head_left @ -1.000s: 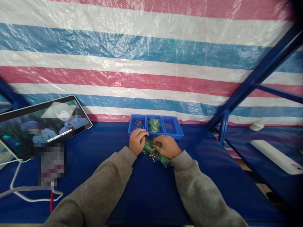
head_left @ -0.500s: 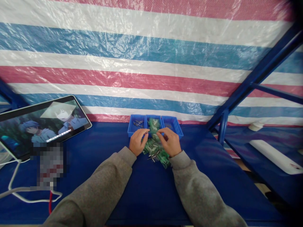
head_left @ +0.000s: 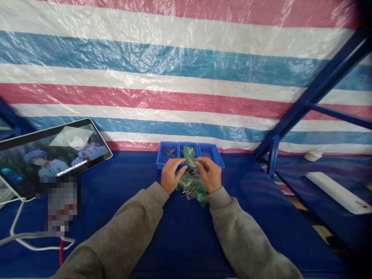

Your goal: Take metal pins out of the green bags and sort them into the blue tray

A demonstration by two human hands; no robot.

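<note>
My left hand (head_left: 171, 175) is just in front of the blue divided tray (head_left: 159, 162), its thumb and forefinger apart, with nothing clear between them. Opposite it, my right hand (head_left: 211, 174) has thumb and fingertips pinched together; what they hold is too small to make out. Green packets (head_left: 188, 153) fill the tray's middle compartment and show between my hands. Below the hands lies a loose heap of green packets (head_left: 200, 193) with thin metal pins (head_left: 188, 191) on top. More pins (head_left: 169, 152) lie in the left compartment.
A tablet (head_left: 55, 155) playing a cartoon leans at the left, with a blurred-out item (head_left: 62, 203) and cables (head_left: 40, 247) before it. Blue metal bars (head_left: 290, 114) rise at the right, near a long white object (head_left: 338, 192). A striped sheet (head_left: 180, 77) hangs behind the blue tabletop (head_left: 186, 240).
My left thumb and forefinger have spread and moved slightly right. The right hand has shifted a little left, bringing the two hands nearer each other. The heap looks much the same.
</note>
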